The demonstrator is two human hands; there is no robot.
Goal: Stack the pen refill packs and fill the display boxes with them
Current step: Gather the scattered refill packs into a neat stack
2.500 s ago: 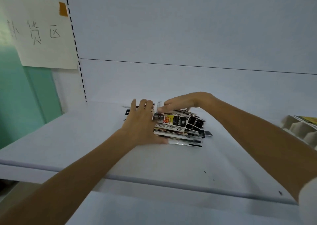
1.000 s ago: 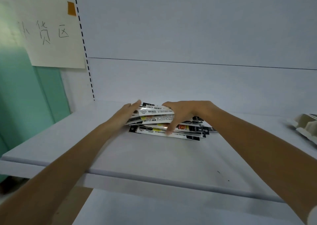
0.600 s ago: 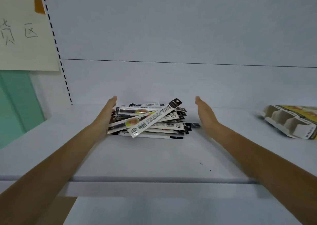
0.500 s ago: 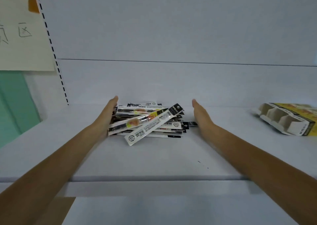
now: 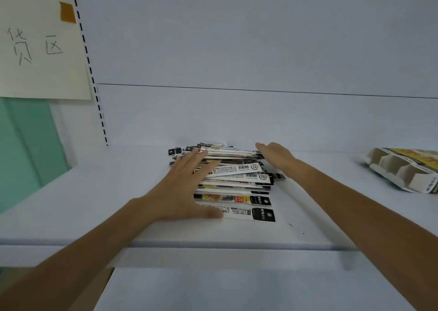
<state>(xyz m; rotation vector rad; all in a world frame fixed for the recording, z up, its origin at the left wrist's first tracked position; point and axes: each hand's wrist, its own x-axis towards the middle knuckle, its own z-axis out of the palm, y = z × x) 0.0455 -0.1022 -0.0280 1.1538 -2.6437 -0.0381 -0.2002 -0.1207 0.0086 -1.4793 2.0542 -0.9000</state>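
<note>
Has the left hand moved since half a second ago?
Yes. The left hand went from beside the pile onto it, nearer the shelf edge.

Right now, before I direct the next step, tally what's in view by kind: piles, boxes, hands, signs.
Pile of refill packs: 1 (single packs overlap too much to count)
Display box: 1
Hands: 2, left hand and right hand
Paper sign: 1
Total: 5

left hand bare | right hand bare | forearms bare

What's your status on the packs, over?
Left hand open, flat on packs, still unsquared. Right hand open at their right end. Box far right, empty.
</note>
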